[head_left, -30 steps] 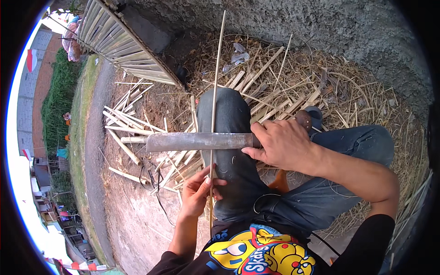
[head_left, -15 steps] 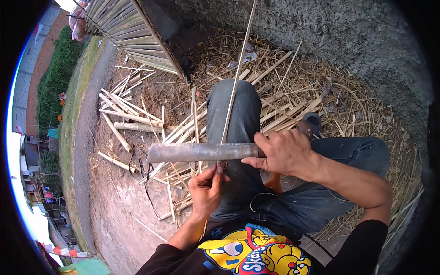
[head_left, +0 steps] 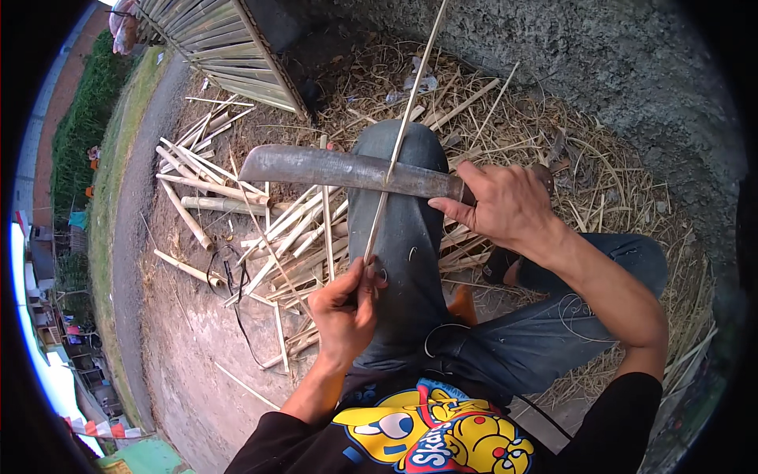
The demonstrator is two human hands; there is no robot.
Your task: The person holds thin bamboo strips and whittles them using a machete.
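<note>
A long thin bamboo strip (head_left: 410,107) runs up over my raised knee and out past the top of the view. My left hand (head_left: 347,304) pinches its lower end between thumb and fingers. Wrapped round the handle of a broad machete (head_left: 332,168) is my right hand (head_left: 509,201). The rusty grey blade points left and lies across the strip, meeting it above my thigh. The handle's dark end (head_left: 543,178) shows beyond my knuckles; my palm hides the rest.
Split bamboo pieces (head_left: 213,189) lie heaped beyond and left of my knee, with dry shavings (head_left: 600,178) around. A slatted bamboo panel (head_left: 229,55) stands at the far left. A rough grey wall (head_left: 616,71) rises at the far right. A black cord (head_left: 245,324) lies on the ground.
My right hand has pushed the machete away from me along the strip, from near my left hand to higher over the knee. The blade now tilts slightly. My left hand keeps its pinch.
</note>
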